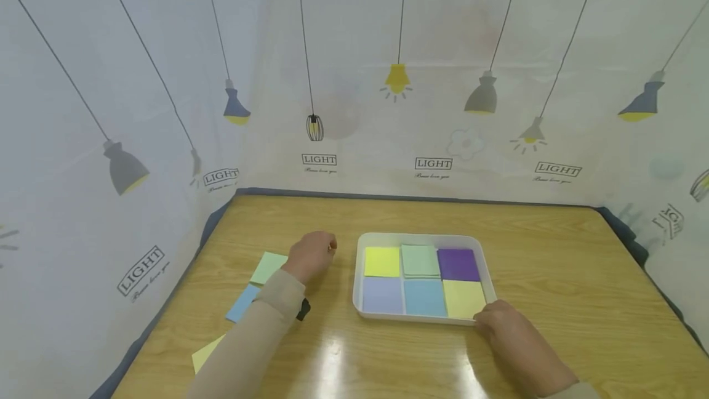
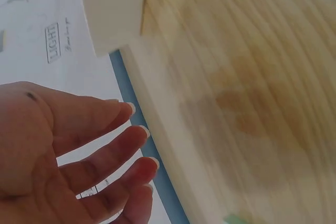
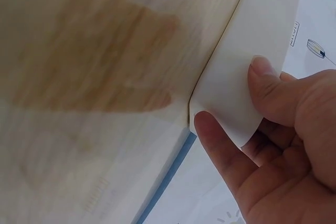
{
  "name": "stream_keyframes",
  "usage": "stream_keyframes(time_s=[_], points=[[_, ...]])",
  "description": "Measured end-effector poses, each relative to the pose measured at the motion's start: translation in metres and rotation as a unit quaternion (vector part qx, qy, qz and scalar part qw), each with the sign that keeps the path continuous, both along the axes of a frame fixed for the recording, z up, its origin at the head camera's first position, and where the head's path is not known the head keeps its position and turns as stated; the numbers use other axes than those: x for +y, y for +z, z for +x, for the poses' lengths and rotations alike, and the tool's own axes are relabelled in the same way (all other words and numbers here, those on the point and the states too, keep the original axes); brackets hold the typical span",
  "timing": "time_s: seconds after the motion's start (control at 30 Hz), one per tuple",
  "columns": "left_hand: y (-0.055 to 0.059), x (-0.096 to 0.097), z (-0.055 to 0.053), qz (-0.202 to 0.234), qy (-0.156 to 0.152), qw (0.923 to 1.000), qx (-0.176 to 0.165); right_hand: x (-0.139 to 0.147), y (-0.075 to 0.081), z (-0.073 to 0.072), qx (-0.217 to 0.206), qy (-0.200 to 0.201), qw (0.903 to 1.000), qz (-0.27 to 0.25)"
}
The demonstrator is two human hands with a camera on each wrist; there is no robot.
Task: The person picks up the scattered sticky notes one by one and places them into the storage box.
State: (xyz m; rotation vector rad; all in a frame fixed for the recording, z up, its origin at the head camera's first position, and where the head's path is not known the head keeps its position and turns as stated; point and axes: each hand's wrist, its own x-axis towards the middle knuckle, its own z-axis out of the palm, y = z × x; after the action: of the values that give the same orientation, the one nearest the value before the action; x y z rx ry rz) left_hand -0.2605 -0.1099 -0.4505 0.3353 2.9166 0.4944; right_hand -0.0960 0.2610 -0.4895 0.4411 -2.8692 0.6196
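Observation:
The white tray [image 1: 423, 319] lies on the wooden table with colored square paper pads in two rows: yellow [image 1: 382, 262], green [image 1: 420, 261] and purple [image 1: 458, 264] behind, lavender [image 1: 383, 296], blue [image 1: 424, 297] and pale yellow [image 1: 464, 299] in front. At its near right corner my right hand [image 1: 512, 334] grips the tray; in the right wrist view the thumb [image 3: 261, 69] lies against the wall and other fingers curl round the corner. My left hand [image 1: 311, 255] is left of the tray, above the table, fingers loosely bent and holding nothing.
Left of the tray lie a green paper square [image 1: 268, 268], a blue one [image 1: 242, 304] and a pale yellow one [image 1: 207, 353], partly hidden by my left arm. A sheet printed with lamps [image 1: 360, 79] stands round the table's back and sides.

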Motion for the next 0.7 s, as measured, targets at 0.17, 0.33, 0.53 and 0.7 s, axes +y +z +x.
stream_keyframes(time_s=[0.17, 0.33, 0.53, 0.7], points=[[-0.005, -0.027, 0.0, -0.02, 0.008, 0.9998, -0.005, -0.001, 0.0, -0.001, -0.02, -0.001, 0.9998, 0.004], [-0.004, -0.053, 0.0, -0.043, 0.001, 0.999, -0.006, -0.001, -0.001, -0.001, -0.024, -0.001, 0.9997, 0.0], [-0.001, -0.075, -0.002, -0.048, -0.008, 0.9987, -0.016, 0.001, -0.001, -0.001, -0.031, -0.01, 0.9994, -0.015], [-0.002, -0.088, -0.003, -0.067, -0.01, 0.9975, -0.021, 0.002, 0.001, -0.002, -0.051, -0.016, 0.9985, -0.007]])
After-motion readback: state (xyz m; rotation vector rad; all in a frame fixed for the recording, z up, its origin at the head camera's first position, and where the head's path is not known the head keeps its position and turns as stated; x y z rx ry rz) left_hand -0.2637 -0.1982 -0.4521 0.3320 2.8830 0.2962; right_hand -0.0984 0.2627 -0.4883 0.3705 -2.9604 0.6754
